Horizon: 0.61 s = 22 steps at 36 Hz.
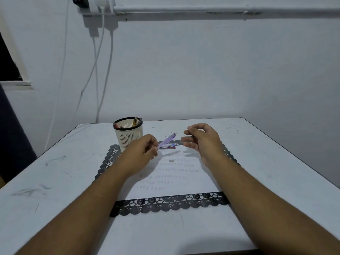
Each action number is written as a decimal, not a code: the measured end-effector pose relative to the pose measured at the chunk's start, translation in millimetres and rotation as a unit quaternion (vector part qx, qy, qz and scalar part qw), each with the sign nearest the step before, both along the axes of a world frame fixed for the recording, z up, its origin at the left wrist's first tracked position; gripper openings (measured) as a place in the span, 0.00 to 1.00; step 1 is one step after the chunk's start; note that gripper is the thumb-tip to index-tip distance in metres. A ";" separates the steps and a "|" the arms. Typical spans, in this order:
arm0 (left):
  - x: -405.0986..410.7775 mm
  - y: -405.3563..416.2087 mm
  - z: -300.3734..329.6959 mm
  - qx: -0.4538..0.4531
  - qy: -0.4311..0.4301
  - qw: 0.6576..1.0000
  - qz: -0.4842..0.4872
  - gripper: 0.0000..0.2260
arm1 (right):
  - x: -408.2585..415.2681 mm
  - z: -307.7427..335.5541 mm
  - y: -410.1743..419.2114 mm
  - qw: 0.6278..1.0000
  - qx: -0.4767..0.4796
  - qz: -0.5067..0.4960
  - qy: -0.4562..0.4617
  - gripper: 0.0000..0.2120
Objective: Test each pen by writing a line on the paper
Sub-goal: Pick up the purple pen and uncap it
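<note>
The left hand [142,147] pinches the lower end of a lilac pen [167,140] between thumb and curled fingers, its barrel slanting up and away toward the right hand [201,139]. That hand hovers just beyond the pen's upper tip with thumb and forefinger drawn close together; it may be holding a very thin lead or refill, but the view is too poor to say, so I cannot tell whether it has hold of anything.

Directly beneath the left fingertips lies a small red and blue case [167,146], flat at the far edge of the paper [176,181], which spreads from under both wrists toward the viewer and already carries rows of small loops. The paper rests on a black lace placemat [165,204] on the white table [55,190].

The risk, as I judge it, is in the fine work at the pen's tip: any slender piece could snap or slip and vanish against the pale paper. The pinch is also at the pen's very end, so a nudge from the right hand could lever the pen loose.

Just behind the left knuckles stands a cream pen holder [128,134] with more pens; a careless swing back could tip it. A small grey bit [171,160] lies on the paper below the hands.
</note>
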<state>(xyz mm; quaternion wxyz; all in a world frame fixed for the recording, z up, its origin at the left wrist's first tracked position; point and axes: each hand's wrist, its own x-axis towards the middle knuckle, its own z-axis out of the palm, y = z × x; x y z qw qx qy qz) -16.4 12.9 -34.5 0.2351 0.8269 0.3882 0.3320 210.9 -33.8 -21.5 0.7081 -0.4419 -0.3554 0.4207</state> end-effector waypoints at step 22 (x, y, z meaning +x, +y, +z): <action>2.7 -2.5 1.1 0.022 0.033 0.999 0.007 0.03 | -10.8 6.1 -2.7 0.999 0.034 -0.020 -0.014 0.04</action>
